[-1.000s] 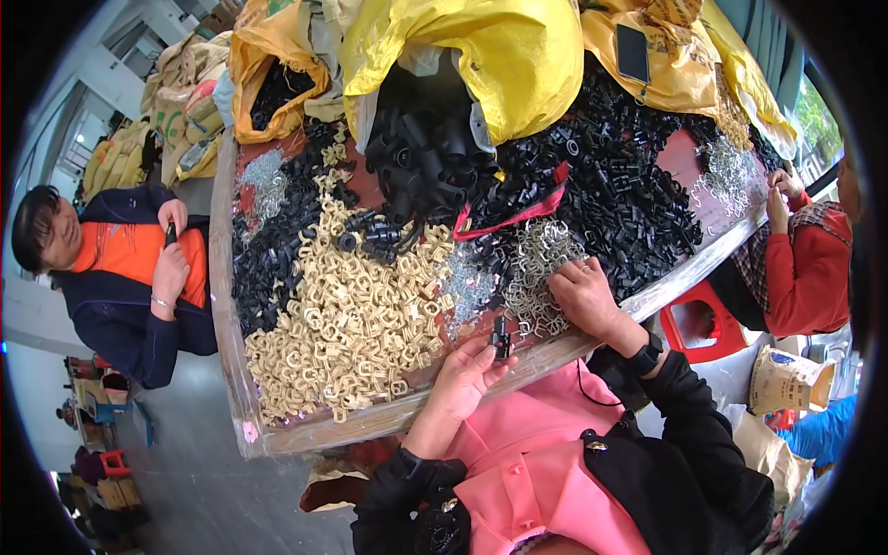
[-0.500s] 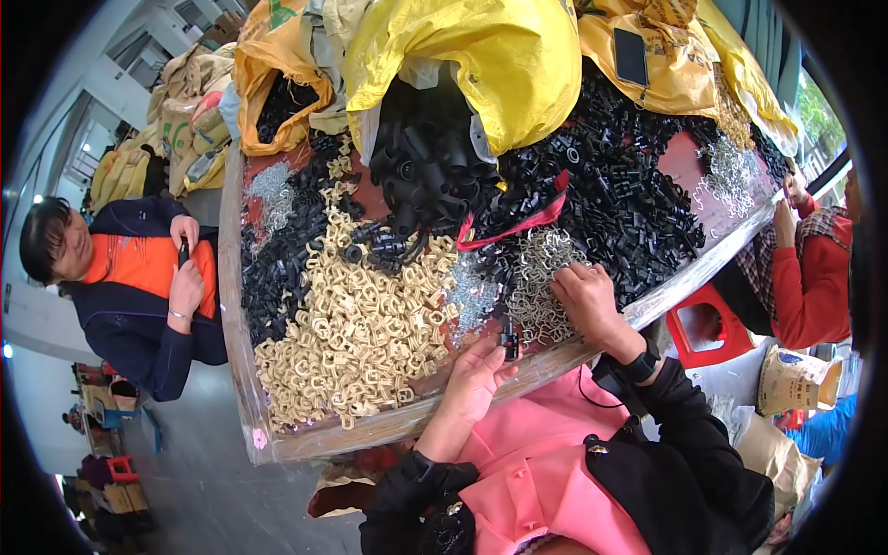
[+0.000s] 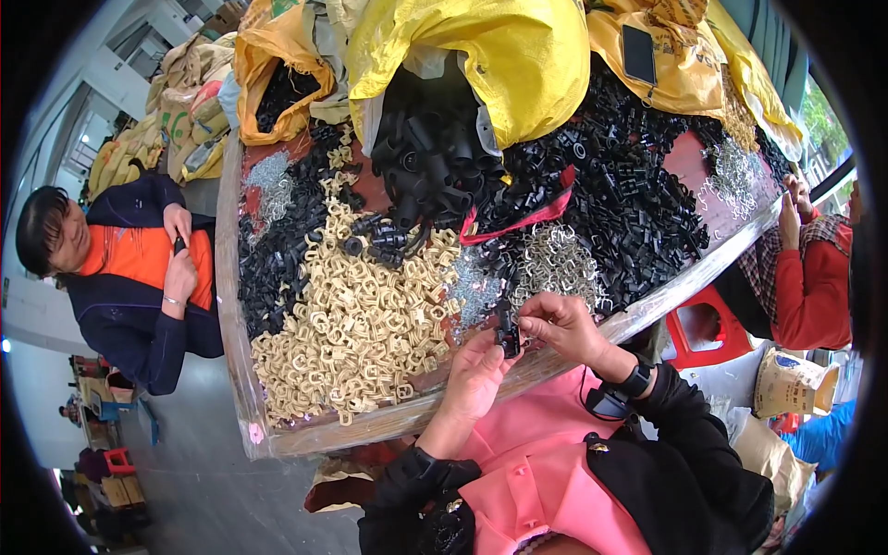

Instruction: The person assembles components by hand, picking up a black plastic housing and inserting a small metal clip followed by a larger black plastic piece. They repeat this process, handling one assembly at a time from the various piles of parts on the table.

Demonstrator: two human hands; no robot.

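My left hand and my right hand meet over the near edge of a wooden-rimmed table. Between their fingertips sits a small black plastic part; both hands pinch it. Just beyond my right hand lies a heap of small silvery metal clips. A wide pile of beige plastic rings spreads to the left of my left hand. Black plastic parts cover the far right of the table.
Yellow sacks spill black tubes at the table's far side, one bearing a dark phone. A person in orange and navy sits at the left. Another person in red works at the right, beside a red stool.
The view has shifted so the table sits more to the right. My hands have drawn closer together over the black part at the table edge.
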